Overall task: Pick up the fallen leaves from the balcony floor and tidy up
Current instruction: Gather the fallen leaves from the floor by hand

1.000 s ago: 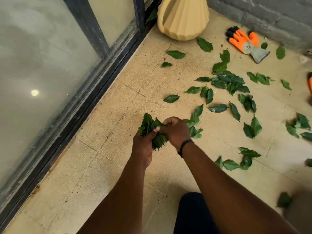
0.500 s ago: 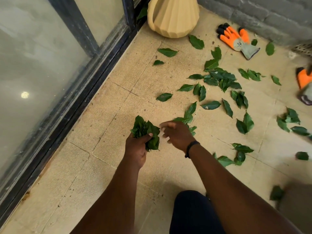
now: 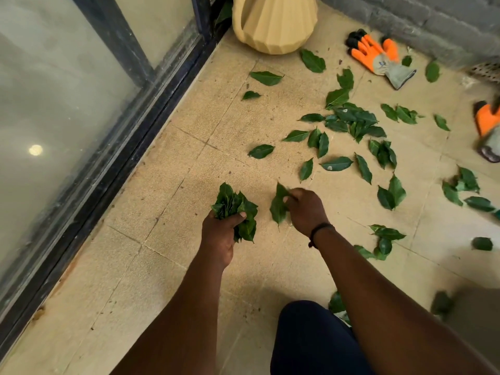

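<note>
My left hand (image 3: 219,234) grips a thick bunch of green leaves (image 3: 236,209) just above the beige tiled floor. A short way to its right, my right hand (image 3: 304,209) pinches a couple of leaves (image 3: 278,205) off the floor; it wears a dark wristband. Several loose green leaves (image 3: 349,123) lie scattered over the tiles ahead and to the right, with a few more (image 3: 384,239) beside my right forearm.
A ribbed yellow pot (image 3: 273,23) stands at the far end by the dark-framed glass door (image 3: 130,109) on the left. An orange work glove (image 3: 378,56) lies near the grey brick wall (image 3: 433,25); a second glove (image 3: 487,128) shows at the right edge. My dark-clothed knee (image 3: 311,339) is below.
My right hand let go of the bunch, moved right away from my left hand and took hold of leaves on the floor. My left hand kept its bunch.
</note>
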